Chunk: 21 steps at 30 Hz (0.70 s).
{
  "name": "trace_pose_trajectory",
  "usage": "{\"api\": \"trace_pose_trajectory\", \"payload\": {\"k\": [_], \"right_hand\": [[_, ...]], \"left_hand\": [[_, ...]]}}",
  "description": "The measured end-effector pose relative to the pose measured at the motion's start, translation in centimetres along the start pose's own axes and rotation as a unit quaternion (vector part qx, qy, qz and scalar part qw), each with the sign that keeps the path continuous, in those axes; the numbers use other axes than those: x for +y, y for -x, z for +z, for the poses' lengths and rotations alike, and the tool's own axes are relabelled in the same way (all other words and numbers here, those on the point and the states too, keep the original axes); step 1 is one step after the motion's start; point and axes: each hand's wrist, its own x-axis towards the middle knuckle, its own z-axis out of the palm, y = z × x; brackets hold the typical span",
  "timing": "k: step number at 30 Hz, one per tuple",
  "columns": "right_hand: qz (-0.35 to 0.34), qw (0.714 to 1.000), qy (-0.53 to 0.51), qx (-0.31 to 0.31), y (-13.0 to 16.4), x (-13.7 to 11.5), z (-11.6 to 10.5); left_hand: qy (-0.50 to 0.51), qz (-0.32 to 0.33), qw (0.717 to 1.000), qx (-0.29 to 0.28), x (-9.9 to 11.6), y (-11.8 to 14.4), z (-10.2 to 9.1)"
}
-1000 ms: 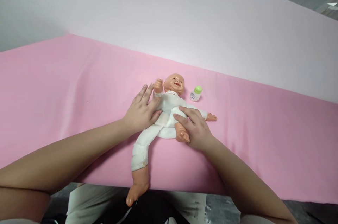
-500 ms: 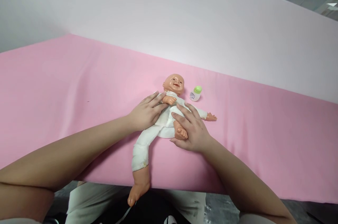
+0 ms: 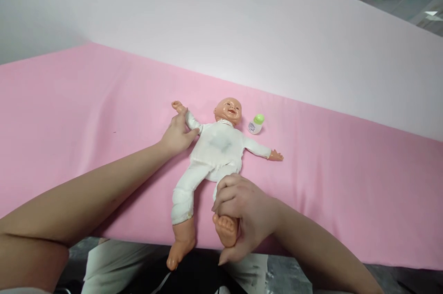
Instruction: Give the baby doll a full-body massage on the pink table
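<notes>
A baby doll (image 3: 216,148) with a cloth body in white lies on its back, head toward the wall. Its chest has a greyish stain. My left hand (image 3: 178,135) is closed around the doll's arm on the left, which stretches outward; the fingers hide part of the sleeve. On the other side, my right hand (image 3: 244,208) wraps the doll's right-hand-side leg near the ankle, with the bare foot (image 3: 226,231) poking out below my fingers. The other leg (image 3: 183,201) lies straight, its foot over the table's front edge. The doll's far arm (image 3: 258,147) rests outstretched.
A small bottle with a green cap (image 3: 256,124) lies beside the doll's head. Pink cloth (image 3: 138,100) covers the table, with a white wall (image 3: 207,21) behind it. My lap is below the front edge.
My left hand has drawn the doll's arm from its chest out to the left. My right hand has brought the bent leg down toward the front edge.
</notes>
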Motion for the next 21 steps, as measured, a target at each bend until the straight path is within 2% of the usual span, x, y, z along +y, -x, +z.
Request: {"api": "trace_pose_trajectory", "payload": {"k": [4, 7, 9, 13, 15, 18, 21], "right_hand": [[0.015, 0.998, -0.013, -0.061, -0.2, 0.4, 1.3], [0.013, 0.998, -0.015, -0.054, -0.2, 0.5, 1.5], [-0.005, 1.0, -0.017, 0.0, -0.3, 0.5, 1.2], [-0.066, 0.983, 0.001, 0.171, -0.1, 0.0, -0.2], [-0.069, 0.974, 0.047, 0.209, 0.3, -0.3, -1.1], [-0.025, 0.959, 0.147, 0.242, 0.8, -0.3, -1.8], [0.066, 0.94, 0.21, 0.261, 1.1, 0.9, -1.5]], "left_hand": [[0.012, -0.011, 1.0, -0.012, 0.3, 0.2, -0.1], [0.028, 0.041, 0.999, -0.004, 0.2, 0.5, -0.2], [0.032, 0.103, 0.994, -0.008, 0.2, 0.9, -0.2], [0.02, 0.228, 0.973, -0.035, 0.8, 1.9, -0.2], [-0.003, 0.286, 0.956, -0.064, 1.3, 2.2, -0.3], [-0.04, 0.346, 0.93, -0.115, 2.1, 2.4, -0.6], [-0.049, 0.359, 0.921, -0.14, 2.7, 2.4, -0.9]]}}
